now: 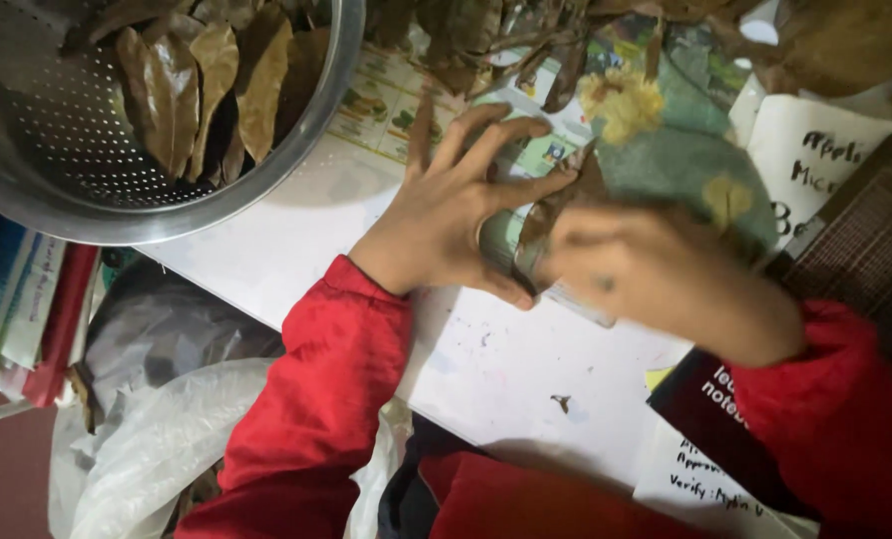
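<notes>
Dry brown leaf (556,205) — held at mid-scene over the white table (286,240), pinched between both hands, lying against a small flat pale card-like piece (501,245) whose exact kind cannot be told.

Left hand (446,215): fingers spread, thumb underneath, grip closed loosely on the left edge of the card and leaf. Right hand (656,274): blurred; grip closed on the leaf's right side, though how tightly cannot be told. Both sleeves red (316,399).

Just beyond the hands — a large green leaf with yellow patches (685,165), touching or overlapping the brown one. Under them, a printed picture sheet (381,105) lies on the table.

Far left: a perforated metal colander (67,150) holding several dry brown leaves (207,90), its rim over the table edge. More dry leaves lie heaped along the far edge (466,35).

Right: handwritten white paper (815,160) and a dark woven mat (875,240). Near right: a dark notebook (705,399).

Near left, below the table: a clear plastic bag (157,439) and stacked books (27,299).
</notes>
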